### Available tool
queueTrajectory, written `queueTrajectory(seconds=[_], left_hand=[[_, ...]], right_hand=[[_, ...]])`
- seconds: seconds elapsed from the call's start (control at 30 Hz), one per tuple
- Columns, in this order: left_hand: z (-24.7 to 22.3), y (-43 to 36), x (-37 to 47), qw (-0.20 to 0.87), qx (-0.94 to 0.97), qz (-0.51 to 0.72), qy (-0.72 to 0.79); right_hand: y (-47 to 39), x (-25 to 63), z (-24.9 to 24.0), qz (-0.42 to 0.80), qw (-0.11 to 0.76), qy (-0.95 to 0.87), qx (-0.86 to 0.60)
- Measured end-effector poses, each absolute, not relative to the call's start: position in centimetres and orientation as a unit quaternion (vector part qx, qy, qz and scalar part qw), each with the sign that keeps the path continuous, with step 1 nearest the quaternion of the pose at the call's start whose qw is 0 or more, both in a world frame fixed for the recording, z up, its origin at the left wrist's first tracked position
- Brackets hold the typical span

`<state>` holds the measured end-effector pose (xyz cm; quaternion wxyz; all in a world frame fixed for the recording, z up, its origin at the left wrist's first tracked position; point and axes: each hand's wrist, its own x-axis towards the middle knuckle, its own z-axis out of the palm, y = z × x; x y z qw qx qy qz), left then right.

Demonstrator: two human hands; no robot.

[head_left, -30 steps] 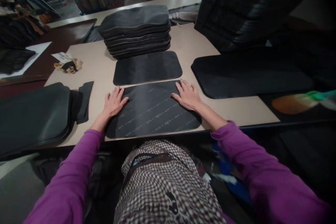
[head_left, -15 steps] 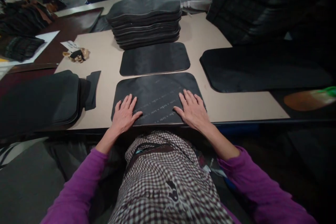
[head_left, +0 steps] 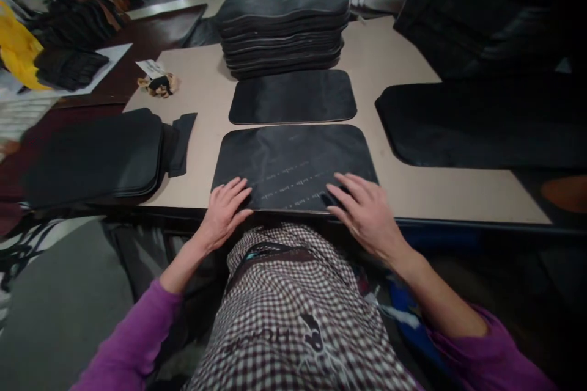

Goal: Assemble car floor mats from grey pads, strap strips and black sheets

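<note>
A black rounded-corner panel with faint printed lettering lies flat at the table's front edge. On its left front corner rests my left hand, fingers stretched out and thumb apart. My right hand is over the right front part, its fingers spread and slightly bent; whether the fingertips press on the panel I cannot tell. Just behind lies a smaller black panel, with a narrow gap between the two. Neither hand grips anything.
A tall stack of black panels stands at the back of the beige tabletop. More black panels lie left and right. A crumpled brown-and-black bundle sits at the back left. A person's yellow garment shows far left.
My right hand has drawn back toward the front edge and lifted a little, its fingers more bent. My left hand stays on the panel's corner. The view has shifted left.
</note>
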<state>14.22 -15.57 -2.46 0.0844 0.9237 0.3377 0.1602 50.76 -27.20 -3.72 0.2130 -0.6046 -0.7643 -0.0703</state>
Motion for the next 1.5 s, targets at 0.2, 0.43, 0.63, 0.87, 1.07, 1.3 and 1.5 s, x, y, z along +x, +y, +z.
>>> queueTrajectory(seconds=[0.2,0.43,0.63,0.87,1.07,1.3,1.5], left_hand=[[-2.4,-16.8,18.8,0.087,0.936,0.193,0.282],[-3.5,-16.9,18.9,0.068,0.927,0.238,0.282],[-4.3,-16.9,18.9,0.073,0.916,0.286,0.271],[-4.4,-16.7,17.6,0.15,0.909,0.276,0.275],[-3.0,-15.4,13.3,0.152,0.897,0.254,0.327],[-2.5,-15.1,13.3,0.093,0.92,0.213,0.316],[-2.8,-15.5,13.4,0.078,0.916,0.222,0.326]], right_hand=[[-25.6,45.2,-3.8,-0.038,0.228,-0.816,-0.53],[-25.6,45.0,-4.3,-0.054,0.254,-0.798,-0.544],[-25.5,44.7,-4.5,-0.052,0.257,-0.796,-0.545],[-25.9,45.4,-4.3,-0.001,0.298,-0.799,-0.523],[-27.4,49.3,-4.0,-0.016,0.277,-0.784,-0.555],[-28.3,51.0,-4.6,-0.056,0.216,-0.787,-0.576],[-28.4,51.1,-5.3,-0.056,0.218,-0.789,-0.571]])
